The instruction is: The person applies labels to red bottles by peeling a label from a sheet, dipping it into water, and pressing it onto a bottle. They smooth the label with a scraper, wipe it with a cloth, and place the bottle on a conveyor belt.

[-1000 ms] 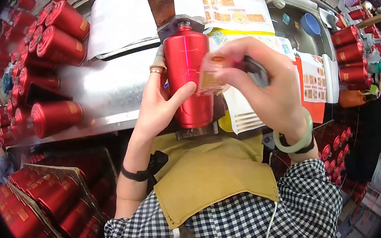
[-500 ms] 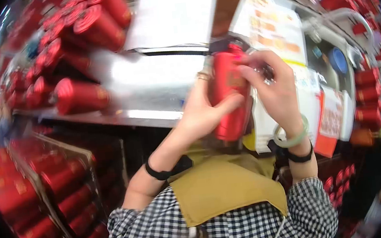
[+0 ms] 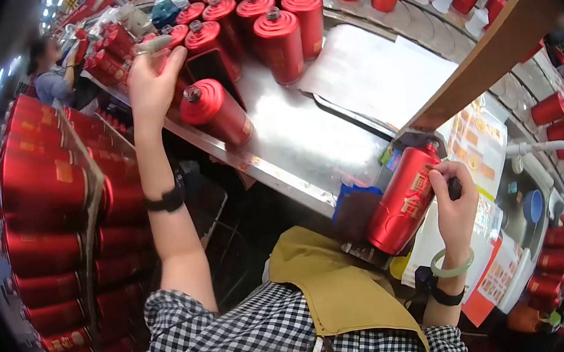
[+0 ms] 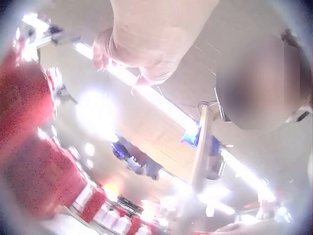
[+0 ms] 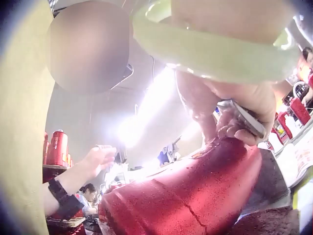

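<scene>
A red bottle [image 3: 402, 204] with gold characters leans in a dark holder [image 3: 358, 212] at the steel bench's near edge, its neck under a wooden beam [image 3: 482, 52]. My right hand [image 3: 453, 202] lies against its upper side, fingers curled round a small dark tool [image 3: 454, 189]. The right wrist view shows that tool [image 5: 242, 117] pressed on the bottle [image 5: 186, 196]. My left hand [image 3: 151, 76] is stretched far left, fingers and thumb about the end of a lying red bottle [image 3: 179, 83]. Whether it grips is unclear; in the left wrist view the hand [image 4: 142, 39] is blurred.
Red bottles [image 3: 278, 39] stand and lie on the steel bench [image 3: 292, 140]; one [image 3: 217, 111] lies near its edge. More fill a crate [image 3: 44, 201] at my left. A white sheet [image 3: 374, 70] and label sheets [image 3: 478, 148] lie at the right. Another person [image 3: 47, 63] works far left.
My left hand has let go of the bottle in the holder and swung out left to the lying bottles. The right hand stays on the bottle, and my head has turned left.
</scene>
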{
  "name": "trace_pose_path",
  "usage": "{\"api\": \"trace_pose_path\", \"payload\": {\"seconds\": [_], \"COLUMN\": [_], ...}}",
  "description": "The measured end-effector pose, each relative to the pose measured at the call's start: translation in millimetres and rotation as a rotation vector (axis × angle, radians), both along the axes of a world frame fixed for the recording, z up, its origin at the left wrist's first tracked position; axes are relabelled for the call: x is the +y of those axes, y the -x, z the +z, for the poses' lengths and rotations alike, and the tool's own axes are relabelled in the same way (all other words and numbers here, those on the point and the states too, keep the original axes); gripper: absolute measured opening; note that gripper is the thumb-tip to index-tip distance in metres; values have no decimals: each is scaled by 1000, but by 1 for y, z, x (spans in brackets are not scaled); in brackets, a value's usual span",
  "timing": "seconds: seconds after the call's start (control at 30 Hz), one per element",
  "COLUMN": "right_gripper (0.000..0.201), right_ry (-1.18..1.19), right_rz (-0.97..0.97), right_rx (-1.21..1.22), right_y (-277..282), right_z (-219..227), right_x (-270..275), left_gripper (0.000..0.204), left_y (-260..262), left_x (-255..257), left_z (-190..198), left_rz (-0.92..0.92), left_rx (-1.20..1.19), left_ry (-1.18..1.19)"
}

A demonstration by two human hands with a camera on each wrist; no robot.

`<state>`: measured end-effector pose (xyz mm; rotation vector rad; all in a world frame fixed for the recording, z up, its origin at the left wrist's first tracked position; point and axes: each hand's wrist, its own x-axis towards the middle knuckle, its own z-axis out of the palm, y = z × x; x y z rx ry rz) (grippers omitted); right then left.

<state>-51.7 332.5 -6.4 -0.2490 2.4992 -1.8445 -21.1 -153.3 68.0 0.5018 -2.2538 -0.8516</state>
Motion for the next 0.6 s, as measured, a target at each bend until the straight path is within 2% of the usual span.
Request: {"api": "trace_pose_path", "payload": {"seconds": [0.03, 0.07, 0.13, 0.2, 0.33, 0.37, 0.4, 0.47, 0.5, 0.57, 0.6], "right_gripper": [4, 4, 5, 6, 7, 8, 8, 8, 8, 8, 8], "right_ry": [-11, -19, -20, 4, -8, -17, -16, -51, -51, -75, -74], "right_rz": [5, 7, 10, 25, 28, 29, 25, 18, 16, 19, 22], "right_rx": [-15, -26, 12, -8, 1, 10, 17, 21, 22, 17, 18], "right_y": [-1, 0, 1, -1, 0, 0, 1, 1, 1, 1, 0], "right_z": [2, 4, 0, 1, -2, -2, -2, -2, -1, 1, 1], "right_x": [-1, -3, -1, 0, 1, 1, 1, 0, -1, -2, -3], "left_gripper": [43, 47, 52, 50, 43, 40, 40, 37, 32, 25, 23], "left_y": [6, 12, 25, 33, 28, 26, 25, 21, 21, 32, 37], "left_x": [-16, -37, -66, -93, -95, -92, -87, -75, -59, -51, -28], "left_z": [-8, -21, -49, -82, -81, -83, -79, -57, -28, 17, 48], "left_rz": [-63, -60, -96, -143, -121, -66, -70, -148, -88, 152, 263], "left_rx": [-133, -250, -298, -224, -301, -251, -245, 24, 59, 107, 133], "left_ry": [-95, -15, -57, -197, -251, -180, -178, -9, 88, 307, 465]}}
